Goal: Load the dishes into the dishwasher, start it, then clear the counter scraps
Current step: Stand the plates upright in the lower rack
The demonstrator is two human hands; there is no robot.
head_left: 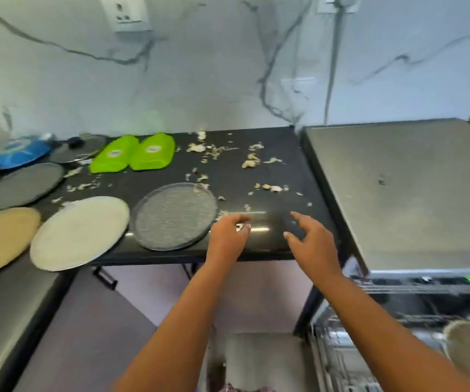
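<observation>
Both hands hover with fingers loosely spread and holding nothing, the left hand (228,236) just beside the rim of the speckled grey plate (174,216) on the counter (256,171), right hand (310,244) nearby; the plate looks stiff, breakable and slick, best pinched at its near rim.

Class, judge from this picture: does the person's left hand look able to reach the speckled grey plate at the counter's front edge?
Probably yes. The left hand hovers just right of the speckled grey plate, almost at its rim, with only small scraps between them and nothing lying on the plate.
</observation>
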